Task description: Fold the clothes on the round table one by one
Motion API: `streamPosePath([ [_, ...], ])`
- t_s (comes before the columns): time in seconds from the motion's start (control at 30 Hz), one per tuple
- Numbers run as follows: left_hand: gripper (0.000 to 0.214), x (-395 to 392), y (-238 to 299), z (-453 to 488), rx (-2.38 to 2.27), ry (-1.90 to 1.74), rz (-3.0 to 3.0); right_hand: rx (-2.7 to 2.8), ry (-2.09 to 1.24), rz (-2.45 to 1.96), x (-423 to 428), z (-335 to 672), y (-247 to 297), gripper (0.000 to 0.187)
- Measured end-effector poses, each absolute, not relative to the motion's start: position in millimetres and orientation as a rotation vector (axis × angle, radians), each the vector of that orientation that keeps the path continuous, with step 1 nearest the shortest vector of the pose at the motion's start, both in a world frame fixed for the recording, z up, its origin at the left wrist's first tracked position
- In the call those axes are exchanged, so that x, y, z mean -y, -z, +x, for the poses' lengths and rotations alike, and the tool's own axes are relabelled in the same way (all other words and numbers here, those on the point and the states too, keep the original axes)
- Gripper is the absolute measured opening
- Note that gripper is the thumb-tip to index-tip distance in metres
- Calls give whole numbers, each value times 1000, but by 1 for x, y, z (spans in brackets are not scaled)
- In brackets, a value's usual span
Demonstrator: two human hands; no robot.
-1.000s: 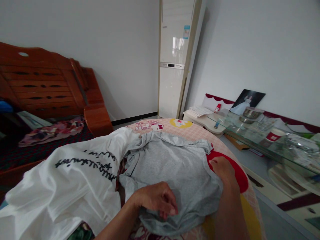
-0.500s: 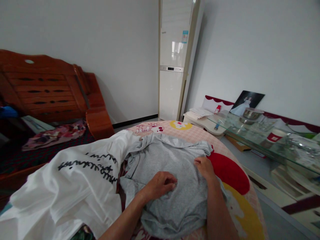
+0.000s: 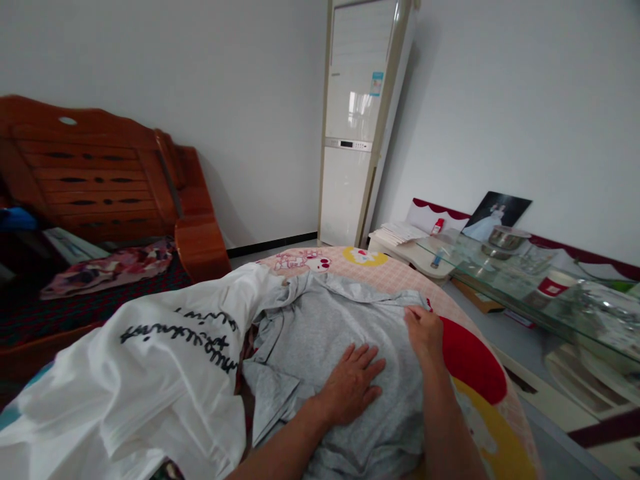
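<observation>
A grey T-shirt (image 3: 310, 340) lies spread and wrinkled over a round pink checked surface (image 3: 400, 270). My left hand (image 3: 353, 383) rests flat on the middle of the grey cloth, its fingers spread. Near the shirt's upper right part, my right hand (image 3: 424, 330) is closed, with its fingertips pinching the grey fabric. To the left, a white shirt (image 3: 165, 360) with black handwriting-style lettering lies in loose folds, touching the grey one. The lower edge of the grey shirt is partly hidden by my forearms.
A wooden bench (image 3: 100, 180) stands on the left with a patterned cloth (image 3: 110, 267) on its seat. At the back is a tall air conditioner (image 3: 350, 187). On the right, a glass shelf (image 3: 500, 280) bears a paper cup (image 3: 553, 280) and a metal bowl (image 3: 505, 240).
My left hand has moved right and flattened out, its fingers now spread on the grey shirt. My right hand has shifted slightly right. The view has tilted a little.
</observation>
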State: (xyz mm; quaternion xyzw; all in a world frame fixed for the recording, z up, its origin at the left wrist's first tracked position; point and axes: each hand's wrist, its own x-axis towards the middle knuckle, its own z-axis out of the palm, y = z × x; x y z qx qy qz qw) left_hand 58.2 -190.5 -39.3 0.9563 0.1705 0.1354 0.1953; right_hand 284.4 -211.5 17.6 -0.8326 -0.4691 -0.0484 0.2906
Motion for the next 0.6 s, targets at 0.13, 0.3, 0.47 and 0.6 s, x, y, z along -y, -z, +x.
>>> streamPosePath([
  [0.13,52,187,37,56,-455,-379,2672,1366,158,-2322,174,307,-40,36],
  [0.3,52,187,36,56,-461,-392,2644,1586,-169,-2409,130,324,-34,49],
  [0.47,52,185,38,53,-443,-427,2569,1701,-374,-2388,125,322,-14,44],
  [0.6,48,184,46,49,-575,-622,2499,1595,-413,-2429,129,321,-14,27],
])
